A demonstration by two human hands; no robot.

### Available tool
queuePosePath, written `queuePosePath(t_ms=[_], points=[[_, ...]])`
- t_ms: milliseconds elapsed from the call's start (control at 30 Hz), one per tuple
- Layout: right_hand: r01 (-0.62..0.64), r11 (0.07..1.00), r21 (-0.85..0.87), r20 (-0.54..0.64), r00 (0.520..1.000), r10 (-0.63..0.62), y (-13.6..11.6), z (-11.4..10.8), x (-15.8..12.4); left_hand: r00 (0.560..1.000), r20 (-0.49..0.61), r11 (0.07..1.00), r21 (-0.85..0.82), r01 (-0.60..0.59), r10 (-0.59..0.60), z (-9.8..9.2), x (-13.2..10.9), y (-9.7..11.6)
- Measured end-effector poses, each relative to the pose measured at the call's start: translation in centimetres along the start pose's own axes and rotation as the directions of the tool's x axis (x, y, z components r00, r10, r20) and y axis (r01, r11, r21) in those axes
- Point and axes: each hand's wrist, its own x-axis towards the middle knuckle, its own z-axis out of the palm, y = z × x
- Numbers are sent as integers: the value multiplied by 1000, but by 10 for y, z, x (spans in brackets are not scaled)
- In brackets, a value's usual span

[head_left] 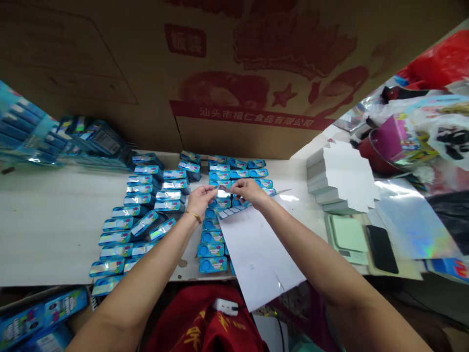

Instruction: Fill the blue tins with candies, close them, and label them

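Between my two hands is a small shiny sticker strip (223, 188), held over a column of small blue boxes (213, 237). My left hand (201, 201), with a bracelet on the wrist, pinches the strip's left end. At the other end, the fingers of my right hand (248, 189) are closed on it. Under my right forearm lies a white sheet (256, 254), with a row of pale strips (232, 211) along its far edge. Blue boxes at left (116, 238) stand in rows, many with a shiny band across the top.
A large cardboard carton (234, 127) walls off the table's back. At right are stacked white card pieces (344, 171), a pale green scale (348, 233), a black phone (382, 249) and silvery film (417, 220). Wrapped blue packs (104, 142) sit back left; more blue boxes (60, 308) lie lower left.
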Motion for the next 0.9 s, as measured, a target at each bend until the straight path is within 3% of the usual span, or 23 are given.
queuePosePath(t_ms=[200, 433, 667, 833, 900], points=[[15, 964, -266, -110, 993, -46, -6, 18, 45, 985, -170, 991, 134, -7, 30, -11, 43, -3], [-34, 834, -550, -188, 979, -84, -17, 24, 81, 970, -243, 963, 266, 39, 28, -6, 86, -2], [-68, 784, -618, -203, 976, -76, -11, 31, 93, 957, -290, 955, 283, 87, -1, -5, 100, -13], [-88, 629, -773, -246, 955, -168, -5, 36, 89, 952, -305, 957, 270, 108, -22, 1, 103, -24], [-43, 536, -843, -190, 956, -222, -5, 37, 84, 952, -306, 958, 272, 91, -4, 1, 105, -28]])
